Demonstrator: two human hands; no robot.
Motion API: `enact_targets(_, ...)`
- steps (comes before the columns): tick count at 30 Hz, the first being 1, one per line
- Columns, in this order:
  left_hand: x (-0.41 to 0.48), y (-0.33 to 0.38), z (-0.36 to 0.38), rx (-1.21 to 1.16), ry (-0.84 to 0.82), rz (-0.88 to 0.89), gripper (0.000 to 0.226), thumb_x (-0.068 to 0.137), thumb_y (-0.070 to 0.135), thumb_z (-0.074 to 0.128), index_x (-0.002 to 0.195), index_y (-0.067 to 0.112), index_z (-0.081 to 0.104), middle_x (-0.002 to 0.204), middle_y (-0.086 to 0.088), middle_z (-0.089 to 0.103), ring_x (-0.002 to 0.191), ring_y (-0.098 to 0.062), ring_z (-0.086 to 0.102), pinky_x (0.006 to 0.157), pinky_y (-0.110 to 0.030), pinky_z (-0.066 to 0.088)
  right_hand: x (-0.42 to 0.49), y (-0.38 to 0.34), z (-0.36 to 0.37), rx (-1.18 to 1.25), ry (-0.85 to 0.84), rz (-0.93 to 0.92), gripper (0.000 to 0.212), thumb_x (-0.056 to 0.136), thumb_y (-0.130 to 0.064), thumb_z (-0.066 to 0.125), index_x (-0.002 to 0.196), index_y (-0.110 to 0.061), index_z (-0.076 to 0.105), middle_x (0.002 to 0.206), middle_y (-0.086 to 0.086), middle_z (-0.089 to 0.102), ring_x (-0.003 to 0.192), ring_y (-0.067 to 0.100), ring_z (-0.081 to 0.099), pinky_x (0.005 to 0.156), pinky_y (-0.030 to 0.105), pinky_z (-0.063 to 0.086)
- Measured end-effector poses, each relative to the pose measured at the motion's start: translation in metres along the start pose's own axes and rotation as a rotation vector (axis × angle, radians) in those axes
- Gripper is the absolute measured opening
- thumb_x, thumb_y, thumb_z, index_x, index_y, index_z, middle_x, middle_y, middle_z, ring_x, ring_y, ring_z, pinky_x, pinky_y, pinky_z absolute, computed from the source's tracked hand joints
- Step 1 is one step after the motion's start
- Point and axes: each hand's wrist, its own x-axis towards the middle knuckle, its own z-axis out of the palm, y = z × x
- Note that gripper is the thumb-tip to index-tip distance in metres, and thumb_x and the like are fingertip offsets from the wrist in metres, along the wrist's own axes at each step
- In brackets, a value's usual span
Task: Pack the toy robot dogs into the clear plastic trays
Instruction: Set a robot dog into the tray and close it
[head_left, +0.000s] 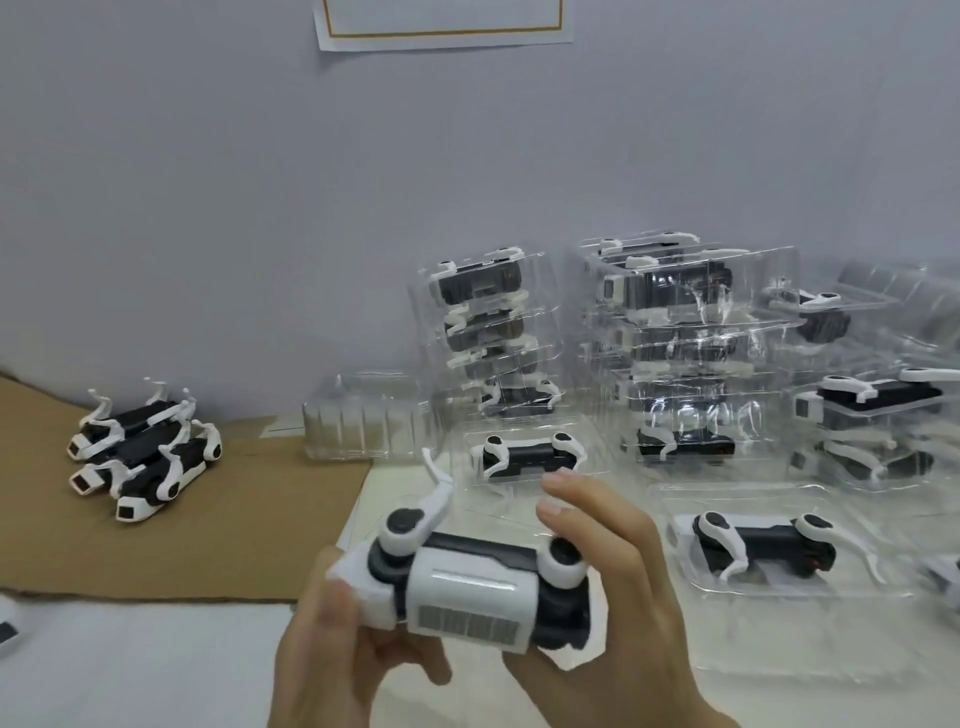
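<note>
L hand (332, 644) & R hand (618, 597) curl round one toy robot dog (467, 592).
Held level, leg (439, 488) up; prob. folding it to fit clear tray (363, 421).

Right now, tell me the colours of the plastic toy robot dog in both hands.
The toy robot dog is white with black joints; head view.

Two bare hands at the bottom of my head-camera feed.
From here I see the left grip (335, 649) and the right grip (623, 597) uncovered down to the wrists, with slim fingers and short, plain nails showing on the right one.
</note>
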Motion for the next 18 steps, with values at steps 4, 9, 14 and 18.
enact_targets(4,0.000,-0.005,-0.010,0.056,0.128,0.028,0.042,0.065,0.050,0.069,0.074,0.009,0.074,0.051,-0.014,0.053,0.033,-0.023,0.043,0.029,-0.025,0.034,0.004,-0.005,-0.004,0.087,-0.127,0.143,0.070,0.057,-0.036,0.085,0.121,-0.025,0.057,0.120,-0.017,0.060,0.115,0.013,0.059,0.094,0.028,0.048)
enact_targets(9,0.005,-0.007,-0.016,0.208,0.072,0.082,0.077,0.032,0.086,0.079,0.066,0.017,0.076,0.055,-0.013,0.052,0.042,-0.021,0.039,0.042,-0.021,0.030,0.006,-0.006,-0.012,0.222,-0.170,0.322,0.053,0.060,-0.037,0.080,0.108,-0.029,0.059,0.090,-0.016,0.061,0.084,0.009,0.064,0.074,0.013,0.045)
enact_targets(14,0.007,-0.005,-0.016,0.237,-0.039,0.320,0.048,0.058,0.042,0.087,0.095,0.020,0.065,0.096,-0.016,0.067,0.074,-0.018,0.067,0.060,-0.027,0.052,0.012,-0.005,-0.013,0.437,-0.192,0.559,0.033,0.064,-0.042,0.074,0.090,-0.024,0.064,0.074,-0.008,0.066,0.066,0.011,0.062,0.064,0.018,0.048)
enact_targets(18,-0.001,-0.001,-0.009,0.402,-0.290,0.380,0.088,0.050,0.068,0.088,0.120,0.020,0.064,0.123,-0.006,0.069,0.112,-0.020,0.068,0.090,-0.028,0.055,0.013,-0.006,-0.013,0.519,-0.279,0.681,0.032,0.062,-0.044,0.074,0.087,-0.025,0.068,0.077,-0.005,0.072,0.070,0.009,0.067,0.067,0.018,0.050)
